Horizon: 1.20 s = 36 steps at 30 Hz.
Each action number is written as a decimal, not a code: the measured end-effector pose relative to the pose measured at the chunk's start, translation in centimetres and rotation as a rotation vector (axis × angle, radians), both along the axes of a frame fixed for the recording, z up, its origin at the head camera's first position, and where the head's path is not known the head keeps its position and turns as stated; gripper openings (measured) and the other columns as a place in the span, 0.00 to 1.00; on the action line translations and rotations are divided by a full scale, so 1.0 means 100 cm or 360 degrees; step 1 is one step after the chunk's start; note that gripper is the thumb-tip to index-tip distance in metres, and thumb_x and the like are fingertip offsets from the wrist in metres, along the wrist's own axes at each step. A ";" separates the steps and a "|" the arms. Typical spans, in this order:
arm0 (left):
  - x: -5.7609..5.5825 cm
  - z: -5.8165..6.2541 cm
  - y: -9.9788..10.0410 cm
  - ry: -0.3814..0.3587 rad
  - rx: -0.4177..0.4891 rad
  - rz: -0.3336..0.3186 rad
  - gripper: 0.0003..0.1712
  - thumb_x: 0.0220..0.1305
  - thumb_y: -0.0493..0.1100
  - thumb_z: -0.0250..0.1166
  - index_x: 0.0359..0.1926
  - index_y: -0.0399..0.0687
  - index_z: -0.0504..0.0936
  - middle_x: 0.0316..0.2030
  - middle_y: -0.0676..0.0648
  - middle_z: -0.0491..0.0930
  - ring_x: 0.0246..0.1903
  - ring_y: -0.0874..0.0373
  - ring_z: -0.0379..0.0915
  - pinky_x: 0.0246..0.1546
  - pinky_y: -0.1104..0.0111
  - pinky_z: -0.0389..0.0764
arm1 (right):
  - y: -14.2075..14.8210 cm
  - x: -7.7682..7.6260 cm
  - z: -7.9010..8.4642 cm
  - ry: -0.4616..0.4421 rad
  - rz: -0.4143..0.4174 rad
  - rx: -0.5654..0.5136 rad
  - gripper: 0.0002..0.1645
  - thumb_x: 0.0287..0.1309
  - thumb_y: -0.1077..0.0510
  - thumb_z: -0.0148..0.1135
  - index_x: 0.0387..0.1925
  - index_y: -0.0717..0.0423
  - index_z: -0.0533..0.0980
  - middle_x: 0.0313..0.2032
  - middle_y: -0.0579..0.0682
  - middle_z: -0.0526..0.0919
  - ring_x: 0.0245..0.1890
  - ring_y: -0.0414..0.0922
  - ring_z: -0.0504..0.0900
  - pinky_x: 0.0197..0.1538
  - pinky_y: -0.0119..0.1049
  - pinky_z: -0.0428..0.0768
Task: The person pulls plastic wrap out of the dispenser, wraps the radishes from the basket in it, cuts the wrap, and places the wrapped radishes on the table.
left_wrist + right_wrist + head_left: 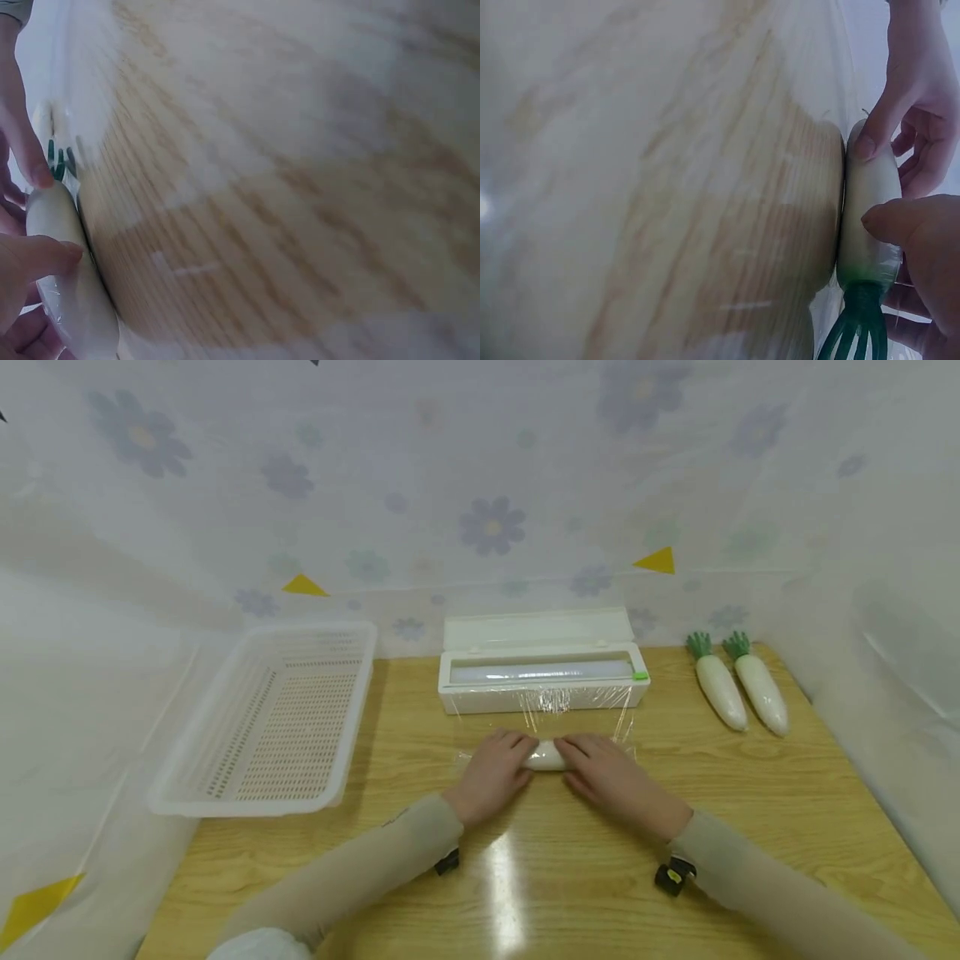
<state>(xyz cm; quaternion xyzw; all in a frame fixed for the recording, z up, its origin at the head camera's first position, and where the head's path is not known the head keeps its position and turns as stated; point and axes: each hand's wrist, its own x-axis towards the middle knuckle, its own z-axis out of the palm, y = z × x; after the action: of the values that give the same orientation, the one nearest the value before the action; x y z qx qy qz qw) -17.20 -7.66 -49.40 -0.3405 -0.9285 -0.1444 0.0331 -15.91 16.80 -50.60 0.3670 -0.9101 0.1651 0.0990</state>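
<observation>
A white daikon radish (546, 756) lies crosswise on the table, with clear cling film (542, 720) stretching from it back to a white wrap dispenser (469, 702). My left hand (493, 773) grips the radish's left part and my right hand (609, 777) grips its right part. Each thumb lies along the near side, with fingers curled over the far side. In the right wrist view, green stalks (861, 324) stick out beside the right hand. Shiny film shows on the radish (81, 307) in the left wrist view; how far it wraps round is hidden.
The dispenser's lid (536, 628) stands raised behind the film roll (540, 672). At the left is a white plastic basket (337, 760). Two more daikon radishes, one left (722, 693) and one right (762, 695), lie at the back right of the wooden table (795, 827).
</observation>
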 end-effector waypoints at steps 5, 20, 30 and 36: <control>-0.002 0.001 -0.003 -0.0034 0.0024 0.0010 0.29 0.69 0.43 0.70 0.67 0.39 0.76 0.62 0.42 0.80 0.63 0.47 0.74 0.69 0.57 0.72 | 0.001 -0.003 0.000 0.0032 -0.0008 0.0032 0.33 0.67 0.55 0.70 0.69 0.65 0.73 0.60 0.60 0.80 0.61 0.59 0.78 0.67 0.58 0.74; -0.009 -0.003 -0.012 -0.0138 0.0133 -0.0007 0.30 0.69 0.40 0.70 0.69 0.39 0.74 0.55 0.39 0.78 0.54 0.47 0.75 0.59 0.58 0.79 | 0.003 -0.016 -0.006 -0.0013 -0.0071 -0.0026 0.31 0.64 0.58 0.72 0.64 0.66 0.73 0.52 0.59 0.85 0.53 0.56 0.82 0.61 0.55 0.78; -0.017 -0.002 -0.011 -0.0188 0.0134 0.0041 0.23 0.72 0.43 0.69 0.63 0.41 0.76 0.54 0.41 0.83 0.55 0.48 0.78 0.60 0.58 0.78 | 0.005 -0.023 0.000 0.0036 -0.0039 -0.0054 0.26 0.65 0.58 0.71 0.60 0.65 0.76 0.54 0.62 0.83 0.56 0.60 0.80 0.62 0.58 0.76; -0.020 -0.003 -0.011 -0.0007 0.0053 0.0042 0.24 0.71 0.44 0.69 0.63 0.40 0.78 0.57 0.40 0.77 0.58 0.46 0.72 0.65 0.56 0.74 | 0.007 -0.032 0.001 0.0109 -0.0006 -0.0019 0.26 0.66 0.57 0.71 0.60 0.67 0.78 0.53 0.61 0.80 0.55 0.58 0.79 0.61 0.57 0.75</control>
<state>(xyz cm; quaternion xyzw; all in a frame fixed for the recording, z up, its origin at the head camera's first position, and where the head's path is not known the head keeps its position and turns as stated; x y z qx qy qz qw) -19.21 -8.72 -49.73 -0.3273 -0.9304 -0.1603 0.0387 -19.11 17.49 -50.45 0.3702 -0.9058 0.1576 0.1325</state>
